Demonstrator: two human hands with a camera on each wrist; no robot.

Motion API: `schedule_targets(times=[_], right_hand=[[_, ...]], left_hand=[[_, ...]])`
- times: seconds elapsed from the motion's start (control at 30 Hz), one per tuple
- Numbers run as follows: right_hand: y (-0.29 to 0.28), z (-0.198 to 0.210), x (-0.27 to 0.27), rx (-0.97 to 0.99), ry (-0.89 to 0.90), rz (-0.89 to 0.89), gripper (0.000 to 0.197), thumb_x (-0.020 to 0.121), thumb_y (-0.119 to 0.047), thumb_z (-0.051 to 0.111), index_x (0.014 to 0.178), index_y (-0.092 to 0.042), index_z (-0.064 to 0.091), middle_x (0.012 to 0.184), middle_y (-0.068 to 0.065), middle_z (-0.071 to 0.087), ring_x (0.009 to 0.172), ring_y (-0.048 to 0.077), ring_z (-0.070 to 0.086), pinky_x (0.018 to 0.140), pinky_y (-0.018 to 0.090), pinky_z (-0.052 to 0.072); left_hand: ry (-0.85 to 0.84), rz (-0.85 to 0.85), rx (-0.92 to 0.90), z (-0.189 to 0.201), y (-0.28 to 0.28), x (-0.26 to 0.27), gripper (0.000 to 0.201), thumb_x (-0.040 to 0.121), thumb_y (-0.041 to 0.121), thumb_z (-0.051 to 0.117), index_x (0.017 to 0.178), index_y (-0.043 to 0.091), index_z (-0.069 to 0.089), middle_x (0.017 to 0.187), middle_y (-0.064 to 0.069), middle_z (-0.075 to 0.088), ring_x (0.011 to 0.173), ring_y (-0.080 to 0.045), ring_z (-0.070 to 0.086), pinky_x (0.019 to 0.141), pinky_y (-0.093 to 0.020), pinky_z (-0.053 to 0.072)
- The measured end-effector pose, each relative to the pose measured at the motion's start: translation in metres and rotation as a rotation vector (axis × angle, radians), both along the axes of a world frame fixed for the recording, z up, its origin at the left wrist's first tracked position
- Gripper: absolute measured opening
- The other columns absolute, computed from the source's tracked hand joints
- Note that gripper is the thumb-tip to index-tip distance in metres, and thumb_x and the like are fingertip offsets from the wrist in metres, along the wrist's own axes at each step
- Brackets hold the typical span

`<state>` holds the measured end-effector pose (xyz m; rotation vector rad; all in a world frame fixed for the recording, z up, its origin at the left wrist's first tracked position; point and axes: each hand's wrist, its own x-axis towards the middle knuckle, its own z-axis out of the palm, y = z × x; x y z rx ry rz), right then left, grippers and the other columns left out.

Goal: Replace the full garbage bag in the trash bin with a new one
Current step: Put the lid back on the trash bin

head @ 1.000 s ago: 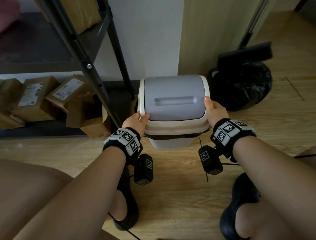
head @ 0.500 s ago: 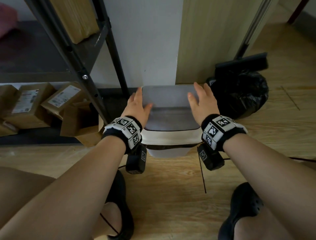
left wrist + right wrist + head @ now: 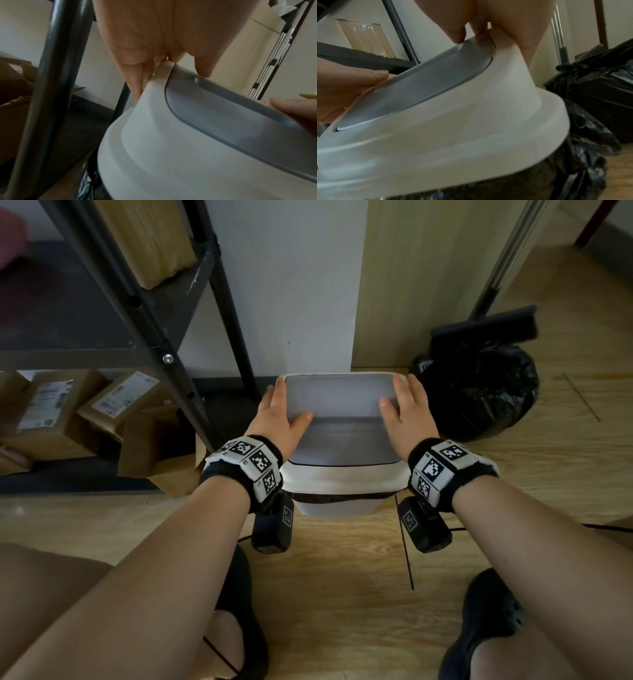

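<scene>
A small trash bin [image 3: 334,510] stands on the wood floor by the wall, capped by a white lid [image 3: 342,479] with a grey swing flap [image 3: 342,405]. The edge of a black liner [image 3: 342,498] shows under the lid's rim. My left hand [image 3: 279,412] lies along the lid's left side, fingers straight, thumb on the flap. My right hand [image 3: 407,409] mirrors it on the right side. In the wrist views the left hand [image 3: 154,40] and the right hand [image 3: 513,27] straddle the lid [image 3: 171,148] [image 3: 471,121]. A tied, full black garbage bag [image 3: 479,392] [image 3: 599,88] sits to the bin's right.
A black metal shelf frame [image 3: 191,392] stands close on the bin's left, with cardboard boxes [image 3: 51,412] under it. A black broom head [image 3: 483,326] on a metal pole leans behind the full bag. My feet in black shoes [image 3: 486,621] are on the floor near the bin.
Both hands left the lid's lower rim and slid forward onto its top and sides. Since half a second ago they have spread slightly outward.
</scene>
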<state>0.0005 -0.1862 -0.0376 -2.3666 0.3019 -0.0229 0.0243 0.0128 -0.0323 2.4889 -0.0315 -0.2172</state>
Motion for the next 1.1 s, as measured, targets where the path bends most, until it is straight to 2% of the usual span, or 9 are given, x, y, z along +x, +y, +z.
schedule_targets(times=[0.1,0.2,0.27,0.37,0.43,0.57,0.83,1.0,1.1], right_hand=[[-0.001,0.004,-0.004,0.051,0.047,0.000,0.070,0.094,-0.040,0.045,0.151,-0.022,0.007,0.160,0.002,-0.004,0.146,0.023,0.014,0.115,0.031,0.019],[0.001,0.002,-0.019,0.176,0.075,-0.061,0.100,0.084,-0.041,0.063,0.150,-0.018,-0.008,0.160,0.007,-0.007,0.147,0.024,0.009,0.116,0.033,0.016],[0.003,-0.004,-0.030,0.187,0.104,-0.066,0.120,0.073,-0.038,0.075,0.148,-0.015,-0.015,0.159,0.009,-0.006,0.147,0.024,0.005,0.117,0.035,0.014],[0.001,-0.010,-0.037,0.170,0.159,-0.081,0.142,0.057,-0.031,0.087,0.147,-0.016,-0.021,0.158,0.012,0.005,0.145,0.027,0.015,0.116,0.041,0.020],[0.000,-0.010,-0.038,0.141,0.209,-0.067,0.148,0.052,-0.024,0.090,0.145,-0.019,-0.025,0.156,0.013,0.013,0.142,0.030,0.023,0.115,0.044,0.024],[0.001,-0.009,-0.040,0.095,0.242,-0.052,0.147,0.054,-0.016,0.089,0.144,-0.020,-0.027,0.154,0.014,0.018,0.139,0.031,0.030,0.115,0.045,0.026],[0.009,-0.014,-0.019,0.076,0.216,-0.044,0.148,0.053,-0.019,0.090,0.145,-0.021,-0.026,0.150,0.014,0.028,0.134,0.031,0.037,0.113,0.047,0.031],[0.014,-0.017,0.005,0.117,0.196,-0.029,0.143,0.056,-0.020,0.089,0.146,-0.024,-0.023,0.148,0.011,0.035,0.132,0.030,0.041,0.110,0.043,0.034],[0.018,-0.019,0.022,0.103,0.178,-0.039,0.139,0.059,-0.022,0.087,0.147,-0.024,-0.020,0.146,0.011,0.038,0.130,0.030,0.043,0.108,0.040,0.035]], left_hand=[[0.102,0.025,-0.076,0.000,0.002,-0.008,0.111,0.077,0.042,0.069,0.148,0.022,-0.015,0.157,-0.010,0.016,0.138,-0.029,0.033,0.112,-0.041,0.033],[0.249,0.073,-0.102,-0.003,0.003,-0.023,0.137,0.064,0.034,0.082,0.140,0.028,-0.032,0.155,-0.010,0.021,0.134,-0.028,0.038,0.109,-0.047,0.036],[0.294,0.077,-0.064,-0.006,0.004,-0.032,0.141,0.062,0.032,0.083,0.137,0.028,-0.036,0.154,-0.009,0.024,0.133,-0.028,0.041,0.108,-0.046,0.037],[0.299,0.073,0.028,-0.008,0.005,-0.042,0.141,0.062,0.032,0.083,0.139,0.026,-0.035,0.152,-0.011,0.029,0.130,-0.029,0.045,0.104,-0.044,0.042],[0.273,0.055,0.087,-0.009,0.006,-0.047,0.138,0.064,0.030,0.083,0.141,0.023,-0.032,0.148,-0.012,0.035,0.126,-0.029,0.049,0.103,-0.043,0.043],[0.243,0.055,0.134,-0.010,0.006,-0.049,0.133,0.068,0.029,0.080,0.142,0.020,-0.029,0.143,-0.012,0.042,0.121,-0.029,0.053,0.101,-0.043,0.045],[0.229,0.093,0.113,-0.013,0.012,-0.028,0.136,0.065,0.027,0.083,0.142,0.023,-0.030,0.139,-0.012,0.046,0.116,-0.029,0.057,0.096,-0.044,0.047],[0.259,0.127,0.108,-0.018,0.019,-0.001,0.144,0.061,0.023,0.086,0.139,0.024,-0.034,0.140,-0.012,0.046,0.117,-0.029,0.056,0.097,-0.045,0.045],[0.262,0.141,0.098,-0.021,0.022,0.020,0.145,0.060,0.023,0.086,0.138,0.025,-0.036,0.145,-0.011,0.040,0.124,-0.030,0.051,0.101,-0.047,0.042]])
